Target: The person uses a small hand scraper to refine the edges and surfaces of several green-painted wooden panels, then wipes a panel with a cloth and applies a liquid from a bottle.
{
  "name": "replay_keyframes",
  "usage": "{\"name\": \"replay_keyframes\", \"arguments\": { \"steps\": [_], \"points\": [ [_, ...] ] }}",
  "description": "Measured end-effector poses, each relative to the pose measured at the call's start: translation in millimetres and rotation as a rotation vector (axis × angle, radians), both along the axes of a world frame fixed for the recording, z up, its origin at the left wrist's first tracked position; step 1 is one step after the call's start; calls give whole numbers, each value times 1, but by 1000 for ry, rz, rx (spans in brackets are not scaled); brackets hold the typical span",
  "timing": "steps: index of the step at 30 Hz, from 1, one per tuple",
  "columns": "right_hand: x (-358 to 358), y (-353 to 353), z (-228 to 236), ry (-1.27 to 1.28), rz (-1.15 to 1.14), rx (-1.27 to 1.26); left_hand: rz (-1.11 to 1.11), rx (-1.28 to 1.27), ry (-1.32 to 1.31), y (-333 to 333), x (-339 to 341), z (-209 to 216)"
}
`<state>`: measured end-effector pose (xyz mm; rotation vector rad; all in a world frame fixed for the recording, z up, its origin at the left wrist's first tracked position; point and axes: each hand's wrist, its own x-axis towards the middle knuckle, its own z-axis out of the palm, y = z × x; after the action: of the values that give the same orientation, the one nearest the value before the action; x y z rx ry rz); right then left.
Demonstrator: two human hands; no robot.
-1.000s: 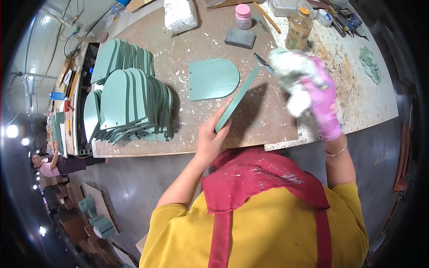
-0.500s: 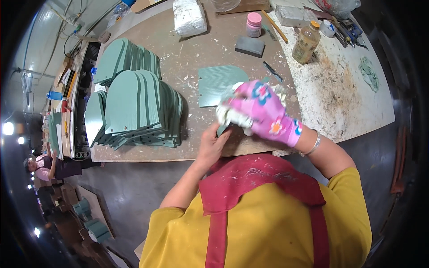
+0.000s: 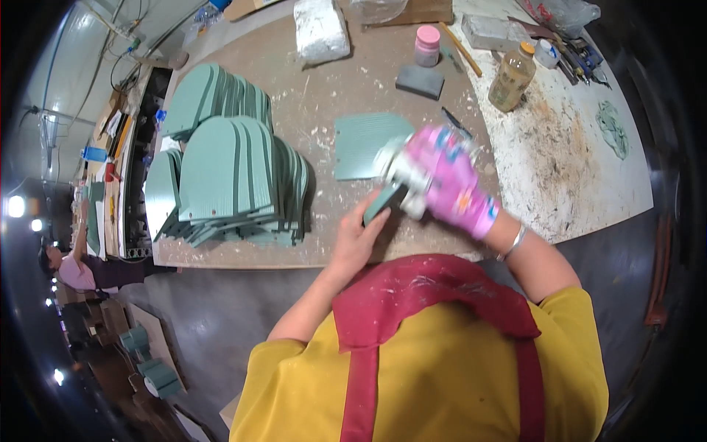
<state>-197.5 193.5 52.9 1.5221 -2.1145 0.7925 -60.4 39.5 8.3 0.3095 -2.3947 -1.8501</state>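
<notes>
My bare left hand (image 3: 356, 237) is closed on the near end of a green panel (image 3: 383, 204), tilted and seen nearly edge-on above the table's front. My right hand (image 3: 451, 180), in a pink floral glove, is closed round a crumpled whitish cloth (image 3: 414, 179) pressed against that panel; motion blurs it, and hand and cloth hide part of the panel. Just beyond, another green panel (image 3: 366, 144) with one rounded end and small holes lies flat on the table, partly covered by the cloth. Several like panels (image 3: 228, 166) stand in leaning stacks to the left.
On the brown tabletop (image 3: 317, 96) are a white wrapped block (image 3: 321, 31), a grey block (image 3: 420, 81), a pink-lidded jar (image 3: 427, 46) and a dark knife-like tool (image 3: 456, 121). A yellow-capped bottle (image 3: 512, 77) and a green rag (image 3: 612, 130) lie right. Another person (image 3: 77, 265) stands far left.
My gloved right hand and the cloth have shifted a little right, uncovering more of the held panel's edge. The left hand keeps its grip. The whole view has moved slightly.
</notes>
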Motion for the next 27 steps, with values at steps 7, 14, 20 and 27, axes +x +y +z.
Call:
{"name": "replay_keyframes", "arguments": {
  "steps": [7, 14, 20, 27],
  "points": [
    [29, -10, 43, -110, 186, 330, 1, 113, 208, 9, 5, -10],
    [-60, 52, -23, -422, -259, 86, -28, 19, 102, 14, 2, 6],
    [18, 24, 34, -130, 21, 184, -115, 30, -64, 2, 8, 9],
    [-9, 41, 37, -765, -179, 291, -131, 84, 151, 12, 6, 12]
  ]
}}
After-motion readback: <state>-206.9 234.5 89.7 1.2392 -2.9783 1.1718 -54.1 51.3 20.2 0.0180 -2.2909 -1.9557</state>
